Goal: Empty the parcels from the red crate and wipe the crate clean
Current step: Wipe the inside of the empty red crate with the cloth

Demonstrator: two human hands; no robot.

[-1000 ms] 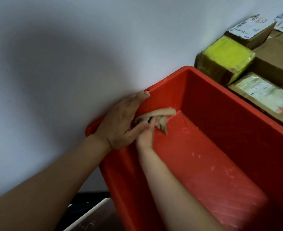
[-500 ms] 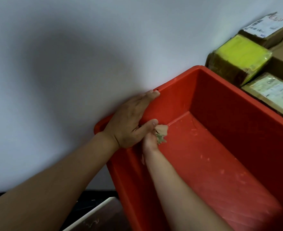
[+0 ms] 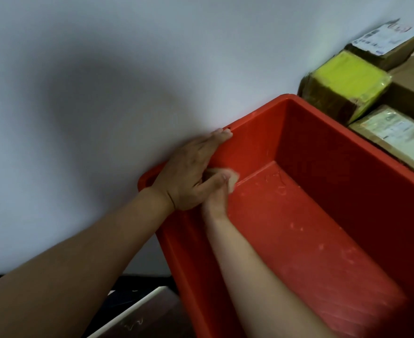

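A big red plastic crate sits right up against a pale wall. There are no parcels inside it. Its red floor has small pale marks and scuffs on it.

The left hand lies on the crate's rim, at the side by the wall. Its fingers are flat and stretched out along the edge, and its thumb hooks down inside the crate. It holds onto the rim.

The right hand reaches down inside the crate, near the left hand. It is partly hidden behind the left thumb. It is pressed on a small beige cloth, which sits against the inner wall, down near where the wall meets the floor. How its fingers curl around the cloth cannot be seen.

Outside the crate, on the right side, parcels sit close beside it. One is a box wrapped in yellow. One is a brown box with a white label. One is a flat parcel in clear wrap.
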